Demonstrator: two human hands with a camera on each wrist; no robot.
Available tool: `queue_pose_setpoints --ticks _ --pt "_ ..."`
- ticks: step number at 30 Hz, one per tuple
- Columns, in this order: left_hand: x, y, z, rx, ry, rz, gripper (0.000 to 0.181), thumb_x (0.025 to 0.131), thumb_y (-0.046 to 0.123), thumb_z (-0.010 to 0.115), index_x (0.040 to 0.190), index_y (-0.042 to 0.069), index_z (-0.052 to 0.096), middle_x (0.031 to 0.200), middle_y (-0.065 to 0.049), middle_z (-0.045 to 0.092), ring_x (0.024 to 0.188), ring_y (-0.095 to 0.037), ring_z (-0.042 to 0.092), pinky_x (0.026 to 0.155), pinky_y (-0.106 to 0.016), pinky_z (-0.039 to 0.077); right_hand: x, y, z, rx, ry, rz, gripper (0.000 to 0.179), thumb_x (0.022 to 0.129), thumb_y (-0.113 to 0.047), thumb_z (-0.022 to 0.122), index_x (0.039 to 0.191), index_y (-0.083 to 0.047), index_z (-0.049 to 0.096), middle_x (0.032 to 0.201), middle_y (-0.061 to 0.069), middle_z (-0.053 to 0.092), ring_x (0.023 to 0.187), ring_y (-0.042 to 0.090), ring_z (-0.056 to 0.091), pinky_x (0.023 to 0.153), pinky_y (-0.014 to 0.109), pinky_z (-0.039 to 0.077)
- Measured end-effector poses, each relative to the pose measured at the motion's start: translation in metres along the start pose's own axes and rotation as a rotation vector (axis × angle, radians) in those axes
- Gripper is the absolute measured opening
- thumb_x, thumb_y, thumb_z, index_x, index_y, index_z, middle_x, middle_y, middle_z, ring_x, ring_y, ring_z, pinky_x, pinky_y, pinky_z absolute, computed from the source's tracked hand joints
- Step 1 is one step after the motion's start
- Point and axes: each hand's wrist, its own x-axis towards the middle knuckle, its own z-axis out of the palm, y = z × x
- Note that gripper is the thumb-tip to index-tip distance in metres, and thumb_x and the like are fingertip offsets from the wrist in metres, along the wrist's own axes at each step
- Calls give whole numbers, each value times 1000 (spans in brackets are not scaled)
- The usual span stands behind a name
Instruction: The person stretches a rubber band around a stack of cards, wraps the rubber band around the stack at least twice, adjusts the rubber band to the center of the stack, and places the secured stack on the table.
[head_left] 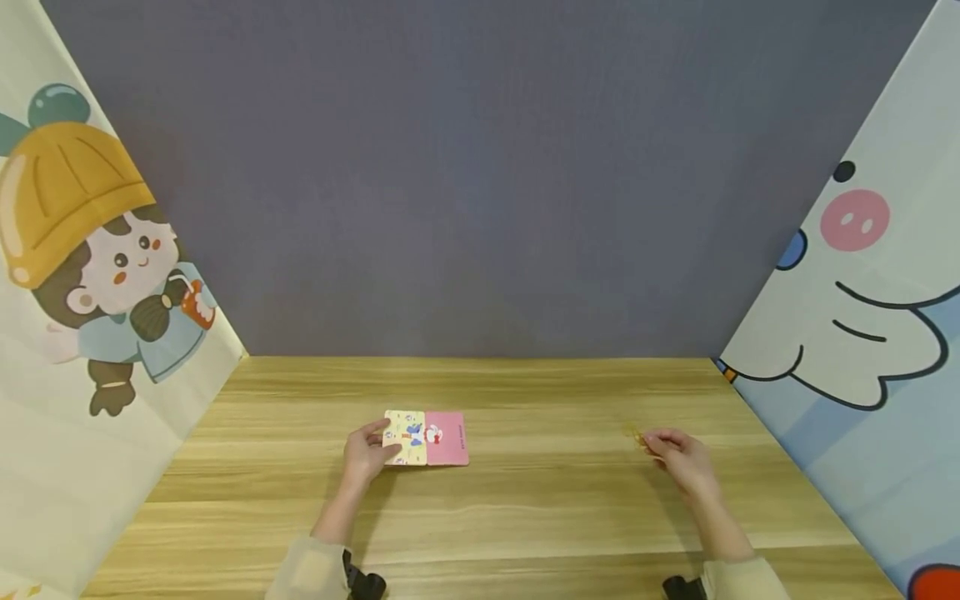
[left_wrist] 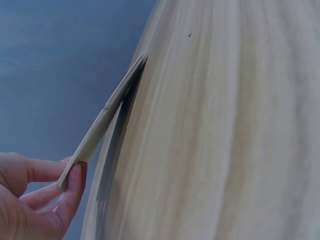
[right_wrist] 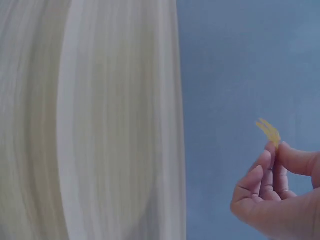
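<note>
1. The left hand [head_left: 367, 454] pinched a booklet [head_left: 435, 454] by its left edge, thumb and fingers parted only by the booklet's thickness.
2. The booklet reached out to the right of that grip. Its yellow half, printed with a blue figure, lay nearest the fingers; its pink half, with a white figure, a touch of red and small lettering, lay farther out. The lettering was too small to read.
3. From the left wrist, the booklet showed edge-on as a thin stack of layers. It was tilted, raised off the table [head_left: 525, 508] at the grip and sloping down toward the table at its far end; whether that end touched could not be told.
4. The right hand [head_left: 686, 465], well apart to the right of the left hand's grip, pinched yellow strands [right_wrist: 270, 133] between thumb and forefinger, the tips pressed together and the other fingers curled below.
5. The strands stuck out past those fingertips, thin and slightly bent, on the side facing the booklet.
6. Behind each grip, nearer the person, came a pale sleeve [head_left: 309, 571] and a black device [head_left: 367, 585] at the wrist.
7. Beyond both grips stood a grey wall [head_left: 480, 167]. A cartoon child [head_left: 120, 267] was pictured to their left, a pink-snouted cartoon animal [head_left: 855, 220] to their right.
</note>
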Motion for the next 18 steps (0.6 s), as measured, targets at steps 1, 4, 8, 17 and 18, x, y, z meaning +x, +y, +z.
queue_pose_setpoints --ticks 1,4,8,17,18 --pt "0 0 1 -6 4 0 49 68 -11 64 116 -11 49 94 -24 54 80 -24 51 55 -17 48 0 0 1 5 -1 -7 37 78 -36 65 97 -6 57 79 -9 63 73 5 59 61 19 51" --pt "-2 1 2 -28 17 -10 50 68 -12 64 116 -10 50 94 -22 54 78 -21 51 53 -16 47 0 2 4 38 -3 -22 36 77 -34 67 97 -6 56 82 -6 63 76 7 59 64 20 51" --pt "-3 2 4 -73 35 -5 51 69 -12 64 117 -9 50 95 -21 53 78 -19 51 54 -14 47 0 2 7 132 -30 -17 35 75 -30 70 96 -7 55 85 -3 64 79 10 60 67 21 52" --pt "-11 10 7 -144 39 41 51 69 -13 64 118 -9 50 101 -22 53 82 -20 50 59 -14 49 -8 -3 13 359 -98 -24 26 74 -14 71 97 -6 59 87 2 66 80 16 62 68 25 53" --pt "-12 11 7 -150 35 42 51 69 -13 64 118 -9 50 103 -22 53 82 -20 50 59 -14 49 -9 -3 13 368 -106 -27 26 74 -14 70 97 -6 59 87 2 65 80 16 63 68 25 53"
